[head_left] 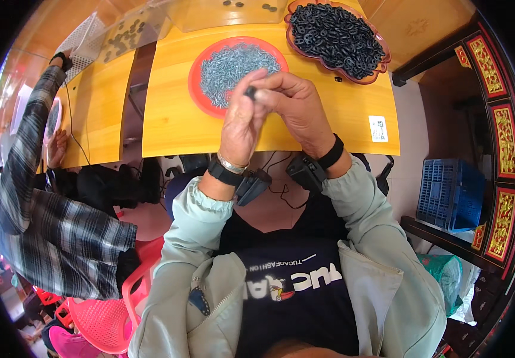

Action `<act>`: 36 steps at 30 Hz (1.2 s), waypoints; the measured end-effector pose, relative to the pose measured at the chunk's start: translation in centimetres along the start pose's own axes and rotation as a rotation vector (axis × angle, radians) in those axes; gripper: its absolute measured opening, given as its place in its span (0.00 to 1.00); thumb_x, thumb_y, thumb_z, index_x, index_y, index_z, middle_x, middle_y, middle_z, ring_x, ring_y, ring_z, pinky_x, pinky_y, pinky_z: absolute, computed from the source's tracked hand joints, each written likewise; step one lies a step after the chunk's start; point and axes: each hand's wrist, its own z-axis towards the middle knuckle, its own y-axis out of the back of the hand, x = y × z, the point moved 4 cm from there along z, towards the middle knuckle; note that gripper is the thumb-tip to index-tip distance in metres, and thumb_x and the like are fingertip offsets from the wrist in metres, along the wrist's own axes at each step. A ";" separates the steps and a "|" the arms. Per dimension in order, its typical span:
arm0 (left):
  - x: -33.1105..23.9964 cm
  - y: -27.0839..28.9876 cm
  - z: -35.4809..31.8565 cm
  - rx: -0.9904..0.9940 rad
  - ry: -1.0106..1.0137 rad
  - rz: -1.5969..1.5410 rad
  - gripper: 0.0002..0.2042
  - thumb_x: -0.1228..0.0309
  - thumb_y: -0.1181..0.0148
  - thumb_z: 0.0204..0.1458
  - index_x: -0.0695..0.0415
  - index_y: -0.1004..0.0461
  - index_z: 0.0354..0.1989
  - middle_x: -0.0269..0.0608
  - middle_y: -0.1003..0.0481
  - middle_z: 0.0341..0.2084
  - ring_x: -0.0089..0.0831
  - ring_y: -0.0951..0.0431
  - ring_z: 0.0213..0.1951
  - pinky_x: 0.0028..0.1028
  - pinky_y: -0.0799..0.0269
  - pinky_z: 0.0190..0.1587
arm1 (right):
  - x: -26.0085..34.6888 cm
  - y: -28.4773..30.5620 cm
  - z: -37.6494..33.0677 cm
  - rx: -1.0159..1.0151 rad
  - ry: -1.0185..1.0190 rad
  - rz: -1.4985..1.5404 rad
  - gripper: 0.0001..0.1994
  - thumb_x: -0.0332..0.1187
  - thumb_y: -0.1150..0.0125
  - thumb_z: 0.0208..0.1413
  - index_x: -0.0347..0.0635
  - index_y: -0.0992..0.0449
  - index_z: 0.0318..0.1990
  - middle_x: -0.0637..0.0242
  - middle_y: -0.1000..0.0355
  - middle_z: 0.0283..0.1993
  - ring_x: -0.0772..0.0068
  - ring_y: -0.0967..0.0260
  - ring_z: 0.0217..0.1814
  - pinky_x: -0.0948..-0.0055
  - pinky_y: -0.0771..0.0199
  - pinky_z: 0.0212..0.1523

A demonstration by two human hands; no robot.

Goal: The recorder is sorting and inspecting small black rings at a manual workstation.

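Observation:
My two hands meet above the near right side of a round red plate point(195, 89) heaped with small silvery metal screws point(227, 65). A small black piece point(250, 92) sits between the fingertips, held by my left hand point(239, 122), whose fingers are closed and slightly blurred. Against that piece press the thumb and forefinger of my right hand point(302, 110), pinched together; anything else between them is hidden. Behind and to the right, a brown-red scalloped tray point(383, 67) is piled with black looped plastic pieces point(335, 39).
A single black piece point(338, 79) and a white printed label point(378, 129) lie on the yellow wooden table point(168, 128). Clear bins point(210, 18) stand at the back. On the left, a co-worker in a plaid sleeve point(36, 119) reaches to a white basket point(81, 45). A blue crate point(451, 194) is at right.

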 end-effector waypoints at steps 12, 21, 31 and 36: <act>0.0 -0.6 0.0 -0.035 -0.024 -0.030 0.28 0.57 0.56 0.58 0.61 0.51 0.61 0.38 0.36 0.46 0.23 0.35 0.44 0.24 0.41 0.51 | 0.0 -0.4 -0.3 -0.038 0.015 -0.032 0.07 0.23 0.44 0.52 0.35 0.25 0.38 0.68 0.27 0.32 0.83 0.31 0.32 0.84 0.31 0.35; -0.9 0.4 0.5 0.014 -0.064 0.276 0.26 0.56 0.56 0.57 0.64 0.41 0.56 0.35 0.32 0.38 0.20 0.38 0.30 0.19 0.40 0.36 | -0.5 0.6 0.0 0.058 -0.112 0.113 0.07 0.26 0.46 0.54 0.36 0.26 0.39 0.67 0.27 0.32 0.79 0.30 0.31 0.81 0.29 0.34; -1.4 1.3 0.7 0.090 -0.228 0.670 0.25 0.53 0.59 0.57 0.65 0.37 0.51 0.37 0.31 0.35 0.19 0.36 0.26 0.20 0.38 0.32 | 0.0 0.1 0.1 0.110 -0.111 0.113 0.06 0.24 0.45 0.53 0.36 0.26 0.38 0.67 0.29 0.30 0.79 0.31 0.28 0.81 0.30 0.31; -0.5 1.5 0.5 -0.024 -0.211 0.539 0.26 0.52 0.60 0.58 0.65 0.38 0.51 0.37 0.31 0.35 0.18 0.39 0.25 0.18 0.40 0.31 | -0.2 -0.4 0.0 0.093 -0.059 0.101 0.05 0.23 0.45 0.52 0.36 0.25 0.37 0.68 0.29 0.29 0.80 0.31 0.28 0.82 0.30 0.31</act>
